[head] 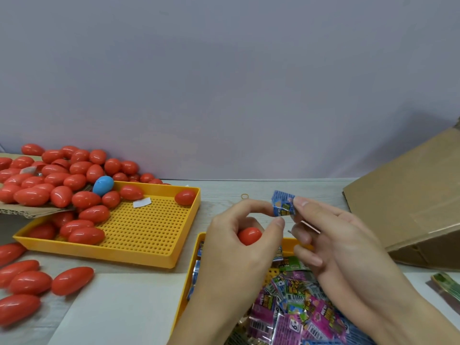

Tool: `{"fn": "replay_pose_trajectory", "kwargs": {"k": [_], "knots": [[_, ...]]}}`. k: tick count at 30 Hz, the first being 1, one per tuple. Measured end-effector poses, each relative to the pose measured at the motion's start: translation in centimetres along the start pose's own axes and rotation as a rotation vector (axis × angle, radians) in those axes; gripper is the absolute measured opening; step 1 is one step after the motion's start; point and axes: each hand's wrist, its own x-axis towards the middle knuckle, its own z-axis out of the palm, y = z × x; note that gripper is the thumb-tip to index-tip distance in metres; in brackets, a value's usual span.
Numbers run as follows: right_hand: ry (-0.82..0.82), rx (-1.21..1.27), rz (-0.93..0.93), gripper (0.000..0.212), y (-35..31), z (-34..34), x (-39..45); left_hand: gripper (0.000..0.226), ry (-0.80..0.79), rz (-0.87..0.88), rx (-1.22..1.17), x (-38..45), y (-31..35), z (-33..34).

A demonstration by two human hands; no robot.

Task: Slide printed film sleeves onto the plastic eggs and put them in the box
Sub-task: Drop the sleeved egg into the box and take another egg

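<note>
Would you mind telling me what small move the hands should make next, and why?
Probably open the blue film sleeve into a tube and bring it over the red egg. The left hand holds the egg in its curled fingers while its fingertips and the right hand pinch the sleeve, which looks flat and sits above the egg, not yet around it.

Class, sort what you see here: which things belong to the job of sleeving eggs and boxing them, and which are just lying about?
Belongs to the job:
red egg in the left hand
blue sleeve pinched by both hands, right hand
sleeve pile
egg heap
box

Lying about:
rubber band
white slip
blue egg
</note>
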Motion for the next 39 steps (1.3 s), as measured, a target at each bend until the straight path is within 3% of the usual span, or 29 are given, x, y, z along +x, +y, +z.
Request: {"fn": "replay_pose_trajectory", "kwargs": {"k": [5,8,17,23,27,32,39], "knots": [[0.003,0.009,0.011,0.011,-0.08,0.1,0.02,0.006,0.008,-0.039,-0.126,0.18,0.2,-0.15],[0.0,-0.064,0.02,0.014,0.17,0.17,0.04,0.019,0.05,-0.105,-0.256,0.39,0.24,-0.32],[0.027,-0.045,0.011,0.015,0.37,-0.03,0.23,0.007,0.02,-0.069,-0.279,0.57,-0.38,-0.58],[0.02,-0.014,0.022,0.018,0.32,-0.05,0.27,0.018,0.027,-0.049,-0.29,0.53,-0.16,-0.58],[0.035,0.078,0.023,0.014,0.1,-0.07,0.24,0.009,0.007,-0.026,-0.081,0.3,0.5,-0.41],[0.017,0.093,0.01,0.016,-0.02,-0.02,0.13,0.017,0.019,-0.109,0.048,0.1,0.11,-0.02],[-0.024,-0.024,0.027,0.018,0.19,0.42,-0.19,0.041,0.054,-0.063,0.131,0.07,0.25,0.1]]}}
